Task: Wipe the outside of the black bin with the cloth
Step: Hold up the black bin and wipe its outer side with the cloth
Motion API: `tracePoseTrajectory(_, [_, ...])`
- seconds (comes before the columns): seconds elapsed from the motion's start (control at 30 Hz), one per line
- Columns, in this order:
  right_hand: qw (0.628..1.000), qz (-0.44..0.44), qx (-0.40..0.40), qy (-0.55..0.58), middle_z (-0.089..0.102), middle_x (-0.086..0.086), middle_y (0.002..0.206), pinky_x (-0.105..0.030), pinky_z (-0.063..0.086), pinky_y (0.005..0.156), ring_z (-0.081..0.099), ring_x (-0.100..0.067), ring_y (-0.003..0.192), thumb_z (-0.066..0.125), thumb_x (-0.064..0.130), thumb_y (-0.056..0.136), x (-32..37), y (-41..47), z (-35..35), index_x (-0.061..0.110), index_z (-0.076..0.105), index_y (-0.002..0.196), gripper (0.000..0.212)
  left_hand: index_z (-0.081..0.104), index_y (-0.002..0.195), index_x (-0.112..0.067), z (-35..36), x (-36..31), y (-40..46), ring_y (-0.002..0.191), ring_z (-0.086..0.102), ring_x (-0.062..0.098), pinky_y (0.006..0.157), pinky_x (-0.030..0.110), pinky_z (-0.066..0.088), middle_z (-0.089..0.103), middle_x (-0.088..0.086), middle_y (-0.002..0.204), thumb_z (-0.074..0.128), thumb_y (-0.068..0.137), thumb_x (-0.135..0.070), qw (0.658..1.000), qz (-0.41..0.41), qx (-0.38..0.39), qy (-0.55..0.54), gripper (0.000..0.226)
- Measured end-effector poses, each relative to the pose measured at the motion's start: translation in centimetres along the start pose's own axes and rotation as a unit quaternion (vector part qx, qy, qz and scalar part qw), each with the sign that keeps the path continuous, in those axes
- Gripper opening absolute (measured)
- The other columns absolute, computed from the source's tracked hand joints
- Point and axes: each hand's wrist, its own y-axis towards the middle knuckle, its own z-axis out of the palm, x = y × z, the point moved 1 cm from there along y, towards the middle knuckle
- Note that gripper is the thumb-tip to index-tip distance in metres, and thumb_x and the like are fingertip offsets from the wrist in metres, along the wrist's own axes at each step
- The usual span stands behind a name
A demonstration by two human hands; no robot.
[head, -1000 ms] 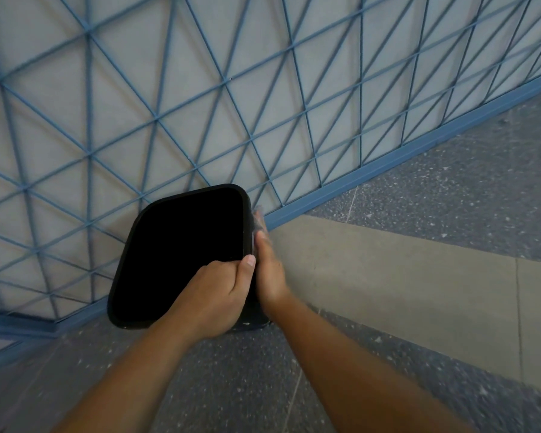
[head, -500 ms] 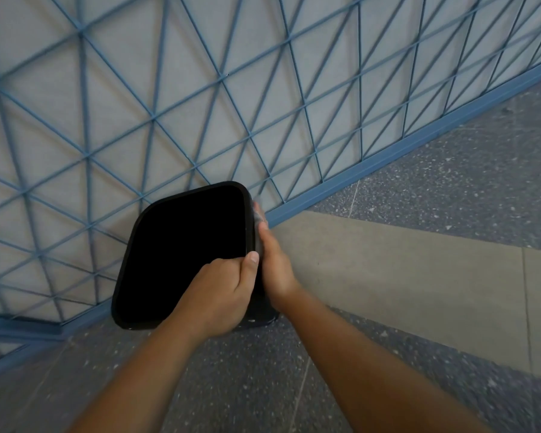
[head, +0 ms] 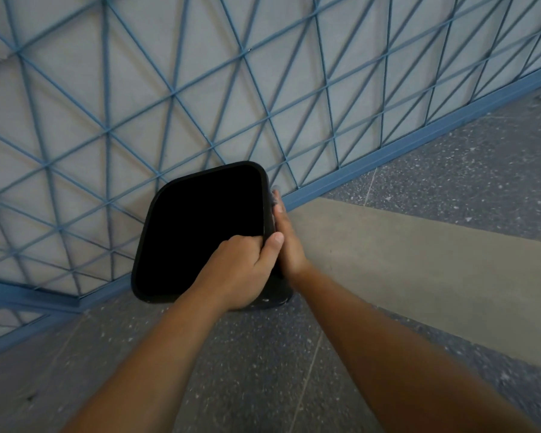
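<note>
Steadying a black, round-cornered plastic bin (head: 200, 232) by its rim, a person's left hand (head: 244, 273) curls over the near right corner, fingers hooked inside and thumb lying along the outer edge. The bin stands on a speckled grey stone floor (head: 263, 370) at about 10 o'clock from the middle of the head view, tucked into a corner where a pale wall panel crossed with blue diagonal metal latticework (head: 169, 89) meets the floor.

At 3 o'clock of the bin, the right hand (head: 286, 235) lies flat against the outer right wall, fingers straight and pointing away from the person. A scrap of grey cloth (head: 274, 198) shows just past the fingertips, pressed between palm and bin; most of it is hidden under the hand. A tan band of flooring (head: 403, 260) runs off toward 4 o'clock.

Judging by this pose, the wipe of the right side is in progress, with the hand near the top of that wall. How clean any face is cannot be told against the dark plastic. The sides toward the lattice, at 9 and 12 o'clock, sit close to the wall and would likely need the bin turned to be reached.
</note>
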Motion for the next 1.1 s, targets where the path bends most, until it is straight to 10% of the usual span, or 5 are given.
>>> tracePoseTrajectory(1.1, [0.996,-0.016,0.031,-0.078,0.008,0.003,0.179,-0.046,0.003,0.137,0.003,-0.009,0.166,0.025,0.054,0.100,0.0,-1.2,-0.9,0.023,0.016,0.167,0.075,0.067,0.089,-0.017,0.1,0.2,0.0,0.074,0.066,0.020,0.073,0.043,0.054,0.070,0.002,0.078,0.026,0.098,-0.052,0.999,0.016,-0.025,0.038,0.055])
